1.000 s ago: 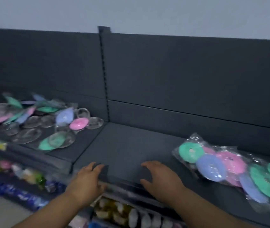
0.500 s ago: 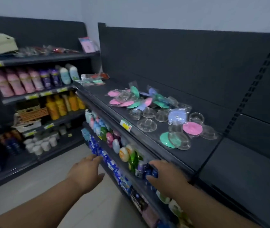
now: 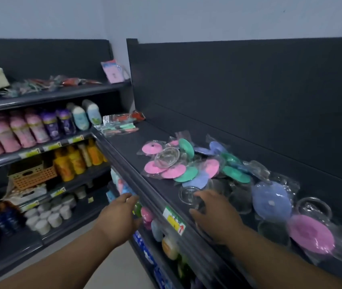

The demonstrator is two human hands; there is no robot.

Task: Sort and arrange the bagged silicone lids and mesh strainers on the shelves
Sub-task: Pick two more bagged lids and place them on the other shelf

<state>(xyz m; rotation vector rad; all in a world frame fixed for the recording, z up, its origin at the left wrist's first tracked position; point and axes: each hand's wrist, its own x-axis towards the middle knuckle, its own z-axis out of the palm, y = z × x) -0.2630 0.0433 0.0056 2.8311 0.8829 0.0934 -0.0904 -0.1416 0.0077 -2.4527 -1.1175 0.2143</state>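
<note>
Clear lid (image 3: 188, 196) just beside spread right grip (image 3: 215, 215).

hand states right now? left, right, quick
Left hand: open, holds nothing, in front of the shelf edge.
Right hand: open, fingers stretched over a clear lid; contact cannot be told.

Left hand (image 3: 120, 215): bare, fingertips blurred. Left forearm (image 3: 67, 259), directly behind the hand: bare up to the frame edge. Right hand (image 3: 213, 215): bare, knuckles visible. Right forearm (image 3: 274, 255), directly behind the hand: bare up to the frame edge
</note>
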